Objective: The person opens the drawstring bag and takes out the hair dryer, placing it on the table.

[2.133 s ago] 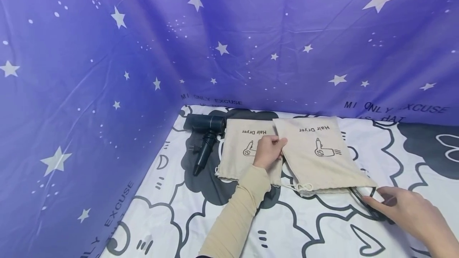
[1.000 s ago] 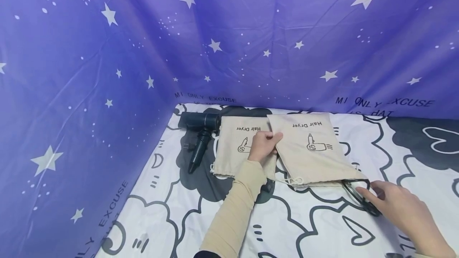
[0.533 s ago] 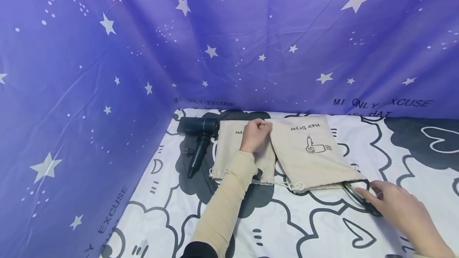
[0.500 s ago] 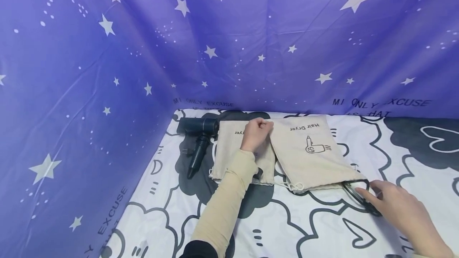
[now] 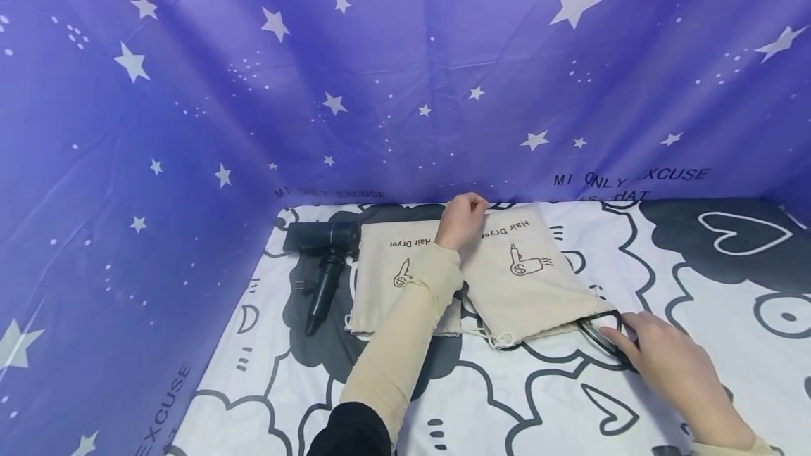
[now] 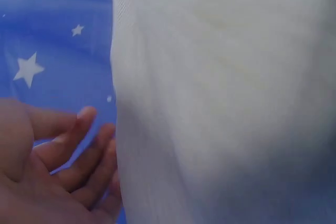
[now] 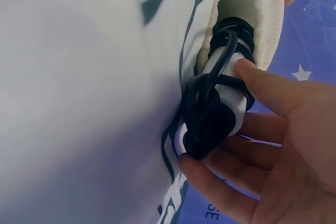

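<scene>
My right hand grips the white handle of a hair dryer, which has black cord wound round it. The rest of the dryer is hidden inside the beige drawstring bag printed "Hair Dryer". My left hand is at the far left corner of that bag. In the left wrist view, the left fingers are loosely bent, with a gap to the thumb and nothing pinched, beside a blurred pale cloth. A second beige bag lies flat under the left forearm.
A black hair dryer lies left of the bags, close to the purple star-patterned curtain. Everything rests on a white sheet with black cartoon drawings. The curtain closes off the back and left side.
The left hand has let go of the bag's left edge and moved to its far corner. The right hand keeps its grip on the hair dryer. The head view has turned slightly right.
</scene>
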Demonstrator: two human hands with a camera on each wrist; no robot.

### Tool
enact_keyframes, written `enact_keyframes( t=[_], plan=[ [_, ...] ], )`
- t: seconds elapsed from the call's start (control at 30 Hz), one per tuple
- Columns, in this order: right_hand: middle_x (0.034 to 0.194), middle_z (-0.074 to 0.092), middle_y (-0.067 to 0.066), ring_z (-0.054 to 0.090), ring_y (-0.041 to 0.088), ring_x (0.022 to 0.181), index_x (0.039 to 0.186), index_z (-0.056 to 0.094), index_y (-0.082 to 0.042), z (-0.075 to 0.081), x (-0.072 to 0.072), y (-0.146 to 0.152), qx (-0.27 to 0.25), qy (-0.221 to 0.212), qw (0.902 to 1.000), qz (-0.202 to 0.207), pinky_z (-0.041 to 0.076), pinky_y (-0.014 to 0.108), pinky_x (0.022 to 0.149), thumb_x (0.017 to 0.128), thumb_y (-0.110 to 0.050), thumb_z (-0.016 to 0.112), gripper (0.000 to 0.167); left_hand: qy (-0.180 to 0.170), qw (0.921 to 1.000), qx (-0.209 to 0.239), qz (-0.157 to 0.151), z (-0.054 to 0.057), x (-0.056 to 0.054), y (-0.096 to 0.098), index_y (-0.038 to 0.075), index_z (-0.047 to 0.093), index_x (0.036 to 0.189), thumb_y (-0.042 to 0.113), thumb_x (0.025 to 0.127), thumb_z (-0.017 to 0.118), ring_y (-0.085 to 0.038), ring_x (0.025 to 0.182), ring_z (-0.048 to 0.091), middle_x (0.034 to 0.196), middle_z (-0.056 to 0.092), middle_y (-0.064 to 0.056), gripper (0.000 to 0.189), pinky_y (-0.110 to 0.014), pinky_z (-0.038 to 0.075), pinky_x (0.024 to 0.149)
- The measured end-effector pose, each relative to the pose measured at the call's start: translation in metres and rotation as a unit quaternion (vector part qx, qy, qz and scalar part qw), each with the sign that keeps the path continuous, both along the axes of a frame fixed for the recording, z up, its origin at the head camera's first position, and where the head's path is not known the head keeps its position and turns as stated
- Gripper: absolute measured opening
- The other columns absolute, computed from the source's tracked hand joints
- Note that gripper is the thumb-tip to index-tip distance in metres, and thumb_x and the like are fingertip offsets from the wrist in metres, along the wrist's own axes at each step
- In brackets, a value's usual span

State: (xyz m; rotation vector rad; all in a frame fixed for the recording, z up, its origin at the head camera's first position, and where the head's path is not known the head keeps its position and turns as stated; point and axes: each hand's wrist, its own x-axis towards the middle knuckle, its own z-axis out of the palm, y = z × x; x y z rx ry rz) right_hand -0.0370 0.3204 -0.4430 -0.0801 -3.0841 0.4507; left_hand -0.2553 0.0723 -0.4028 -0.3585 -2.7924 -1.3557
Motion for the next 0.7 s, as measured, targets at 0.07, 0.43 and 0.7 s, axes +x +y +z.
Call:
enact_keyframes(
  t=[0.07,0.43,0.7],
  plan=[
    [0.109,0.062,0.034,0.056,0.058,0.1,0.112,0.063,0.009,0.0,0.0,-0.002,-0.002,0.013,0.9999,0.005,0.044,0.069,0.074,0.094,-0.042,0.066,0.054,-0.003,0.9998,-0.017,-0.004,0.0,-0.001,0.005,0.009,0.073,0.111,0.022,0.103,0.051,-0.015,0.095,0.065,0.103,0.072,-0.004,0.026,-0.028,0.049,0.089],
    [0.111,0.063,0.034,0.056,0.058,0.102,0.113,0.065,0.008,0.004,-0.004,-0.003,-0.006,-0.007,1.0,0.002,0.043,0.069,0.074,0.093,-0.043,0.066,0.054,-0.06,0.9966,-0.046,-0.031,-0.003,0.001,0.015,0.006,0.069,0.122,0.018,0.099,0.057,-0.015,0.1,0.063,0.117,0.07,-0.005,0.028,-0.025,0.049,0.088],
    [0.112,0.062,0.036,0.055,0.06,0.101,0.115,0.063,0.01,0.001,-0.01,0.003,-0.002,-0.026,0.9996,-0.005,0.043,0.068,0.073,0.092,-0.051,0.063,0.065,-0.057,0.9979,0.025,0.015,-0.014,-0.006,0.009,0.014,0.076,0.099,0.01,0.091,0.069,-0.005,0.073,0.059,0.083,0.069,0.005,0.012,-0.018,0.045,0.068]
  ],
)
